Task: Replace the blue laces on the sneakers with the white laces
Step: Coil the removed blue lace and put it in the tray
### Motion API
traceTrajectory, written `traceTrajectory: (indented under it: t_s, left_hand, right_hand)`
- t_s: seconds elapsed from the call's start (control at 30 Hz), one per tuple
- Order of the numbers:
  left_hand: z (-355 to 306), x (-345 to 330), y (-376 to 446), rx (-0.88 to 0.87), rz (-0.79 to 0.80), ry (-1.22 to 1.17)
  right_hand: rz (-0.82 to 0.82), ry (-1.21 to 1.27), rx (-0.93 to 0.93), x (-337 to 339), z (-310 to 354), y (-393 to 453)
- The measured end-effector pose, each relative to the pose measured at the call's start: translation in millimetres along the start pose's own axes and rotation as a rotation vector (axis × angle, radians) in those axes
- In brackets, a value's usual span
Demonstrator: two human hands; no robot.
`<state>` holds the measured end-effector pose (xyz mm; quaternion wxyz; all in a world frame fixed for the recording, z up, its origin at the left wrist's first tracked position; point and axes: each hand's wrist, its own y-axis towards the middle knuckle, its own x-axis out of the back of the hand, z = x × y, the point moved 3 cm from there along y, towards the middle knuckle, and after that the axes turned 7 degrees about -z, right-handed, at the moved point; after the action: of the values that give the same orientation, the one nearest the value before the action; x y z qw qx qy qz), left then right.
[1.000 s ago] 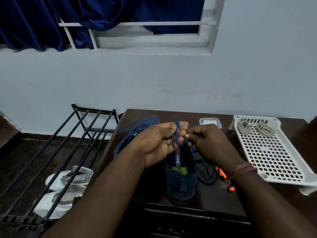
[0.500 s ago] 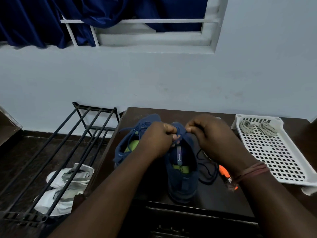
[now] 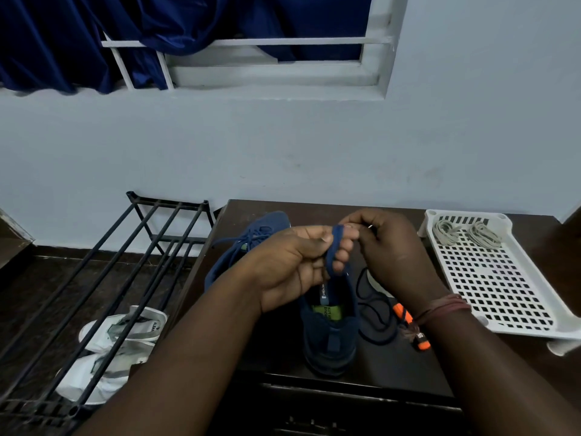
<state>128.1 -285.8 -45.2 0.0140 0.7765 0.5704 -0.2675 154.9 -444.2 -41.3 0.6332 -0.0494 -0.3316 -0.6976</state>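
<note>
While both hands' fingers point(image 3: 317, 243) pinch the sneaker tongue point(image 3: 334, 247), white laces point(image 3: 465, 231) lie in the tray point(image 3: 509, 284).

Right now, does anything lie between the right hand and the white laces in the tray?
Nothing visible blocks the way. The two coiled white laces lie uncovered at the far end of the white perforated plastic tray, beside the right hand. That hand is pinching something small, though.

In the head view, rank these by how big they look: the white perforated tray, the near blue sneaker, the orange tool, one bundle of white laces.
1. white perforated tray
2. near blue sneaker, partly hidden by the hands
3. and 4. orange tool and bundle of white laces: too alike to rank, and the wrist hides part of the tool.
</note>
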Motion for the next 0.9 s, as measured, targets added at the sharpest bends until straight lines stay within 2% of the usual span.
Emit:
traceTrajectory:
  t_s: [0.1, 0.2, 0.27, 0.37, 0.5, 0.57, 0.77, 0.9]
  left_hand:
    - [-7, 7, 3, -0.056, -0.141, -0.212]
    - [-9, 19, 9, -0.130, -0.281, -0.343]
    - [-9, 25, 13, -0.205, -0.406, -0.199]
    - [-8, 27, 13, -0.287, -0.543, 0.325]
    - [3, 20, 12, -0.246, -0.438, 0.856]
    - [9, 15, 10, -0.234, -0.366, 0.972]
    - [16, -3, 5, -0.112, -0.097, 0.665]
    - [12, -2, 7, -0.123, -0.119, 0.386]
  right_hand:
    - [0.122, -0.002, 0.002, -14, 3, -5]
    - [0.266, -0.113, 0.050, -29, 6, -13]
    - [0.299, -0.181, 0.085, -34, 9, -16]
    - [0.309, -0.247, 0.173, -32, 16, -18]
    - [0.268, -0.228, 0.199, -13, 19, -11]
    - [0.248, -0.232, 0.219, -4, 18, -7]
    - [0.014, -0.074, 0.125, 20, 12, 3]
    - [-0.034, -0.033, -0.012, 19, -1, 4]
